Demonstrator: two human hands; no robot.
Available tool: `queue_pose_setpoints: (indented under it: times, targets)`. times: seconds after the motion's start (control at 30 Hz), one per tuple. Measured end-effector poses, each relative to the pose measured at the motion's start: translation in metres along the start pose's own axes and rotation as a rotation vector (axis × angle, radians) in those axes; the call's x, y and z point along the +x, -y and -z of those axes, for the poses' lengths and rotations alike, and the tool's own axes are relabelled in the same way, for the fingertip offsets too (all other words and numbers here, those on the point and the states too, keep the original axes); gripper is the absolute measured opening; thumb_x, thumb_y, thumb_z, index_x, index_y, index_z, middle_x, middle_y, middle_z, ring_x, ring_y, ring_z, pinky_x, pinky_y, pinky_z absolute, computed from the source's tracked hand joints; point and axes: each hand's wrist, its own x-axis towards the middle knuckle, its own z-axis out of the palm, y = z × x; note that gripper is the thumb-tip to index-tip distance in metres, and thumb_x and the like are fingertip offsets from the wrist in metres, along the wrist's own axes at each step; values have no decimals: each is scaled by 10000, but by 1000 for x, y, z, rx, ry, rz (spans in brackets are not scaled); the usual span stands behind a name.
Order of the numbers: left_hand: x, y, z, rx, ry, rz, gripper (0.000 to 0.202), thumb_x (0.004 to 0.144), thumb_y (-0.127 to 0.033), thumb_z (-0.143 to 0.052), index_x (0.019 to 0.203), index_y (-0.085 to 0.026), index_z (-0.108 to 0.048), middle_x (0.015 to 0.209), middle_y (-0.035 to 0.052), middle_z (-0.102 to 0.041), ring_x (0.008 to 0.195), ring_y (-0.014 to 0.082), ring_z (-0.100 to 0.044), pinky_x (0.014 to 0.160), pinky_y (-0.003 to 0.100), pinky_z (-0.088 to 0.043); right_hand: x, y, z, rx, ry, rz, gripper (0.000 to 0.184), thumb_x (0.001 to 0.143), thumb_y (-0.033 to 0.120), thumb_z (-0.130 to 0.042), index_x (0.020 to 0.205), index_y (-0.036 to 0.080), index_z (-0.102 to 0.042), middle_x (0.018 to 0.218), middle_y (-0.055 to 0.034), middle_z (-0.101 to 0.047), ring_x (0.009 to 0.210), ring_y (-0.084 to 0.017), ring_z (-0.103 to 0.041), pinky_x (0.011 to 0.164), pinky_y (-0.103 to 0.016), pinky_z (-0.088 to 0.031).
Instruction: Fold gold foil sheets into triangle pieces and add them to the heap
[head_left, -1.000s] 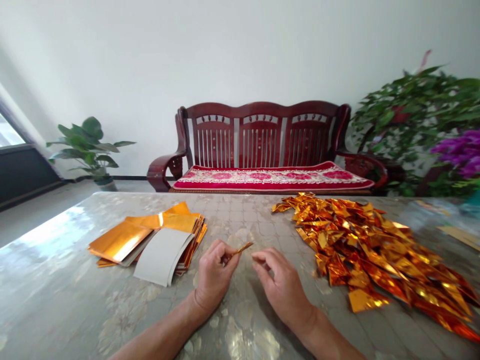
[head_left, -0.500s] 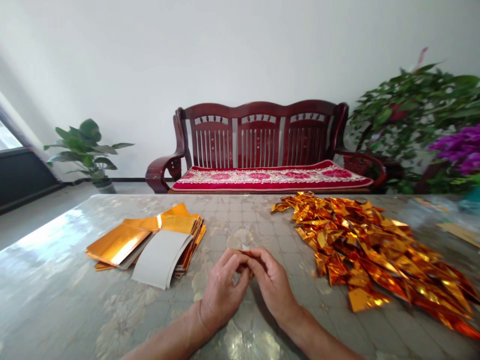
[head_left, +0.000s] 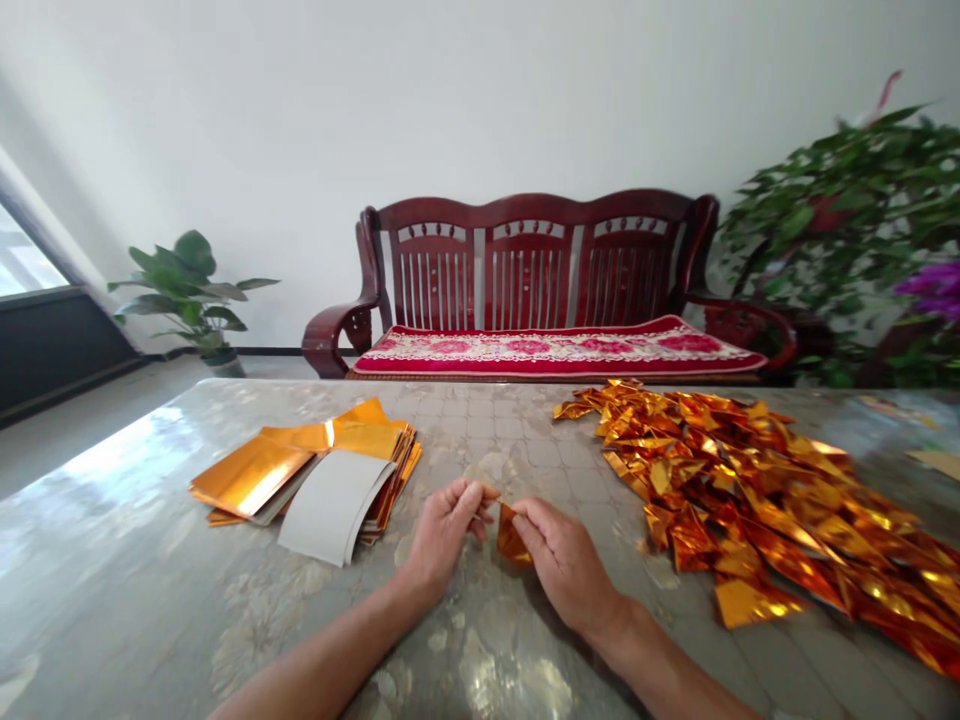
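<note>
Right hand [head_left: 566, 565] pinches a folded gold foil paper [head_left: 512, 538], left hand [head_left: 444, 525] half-curled and seemingly empty beside it; a slack pinch could let the slick fold spring open.

Bright daylight; table [head_left: 112, 560] glare left; edges blurred

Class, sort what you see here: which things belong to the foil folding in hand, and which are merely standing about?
Belonging to the work: right hand pinching the folded foil piece; left hand close beside it; stack of flat gold sheets; heap of folded gold pieces; table.

Standing about: wooden bench; potted plant; big leafy plant; purple flowers.
</note>
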Motion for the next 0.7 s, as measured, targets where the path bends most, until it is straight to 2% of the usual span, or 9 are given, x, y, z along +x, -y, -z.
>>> queue_pose_setpoints:
  times: [0.1,0.17,0.37,0.53,0.7]
  targets:
    - [4,2,3,-218,139,221,495,708,-613,-725,831,-138,-659,595,-17,-618,468,78,-515,495,186,-383,0,0,1,-63,54,7,277,992,324,-377,792,240,-548,741,-4,-629,695,-165,-584,618,-253,-400]
    - [4,5,5,-300,176,279,512,628,-585,-812,809,-132,-659,585,-13,-630,459,67,-520,484,171,-381,0,-1,2,-94,73,5,285,994,337,-373,774,239,-526,722,4,-621,672,-159,-575,604,-252,-375]
    - [0,8,6,-407,191,277,507,549,-525,-893,773,-111,-704,572,-5,-643,473,55,-538,497,154,-420,1,1,3,-97,97,-19,350,1005,396,-356,722,232,-481,672,16,-600,627,-146,-551,573,-247,-323]
    - [-5,9,2,-443,198,240,459,586,-481,-892,821,-121,-732,566,-18,-629,470,56,-529,480,155,-423,1,2,4,-77,126,-28,382,1017,427,-345,734,228,-507,682,17,-616,639,-143,-562,583,-248,-318]
    - [-6,10,2,-423,204,188,401,629,-446,-876,828,-127,-738,573,-14,-631,497,65,-537,499,164,-424,1,3,5,-94,115,-15,359,1009,394,-373,726,223,-512,685,17,-617,643,-138,-566,590,-248,-315]
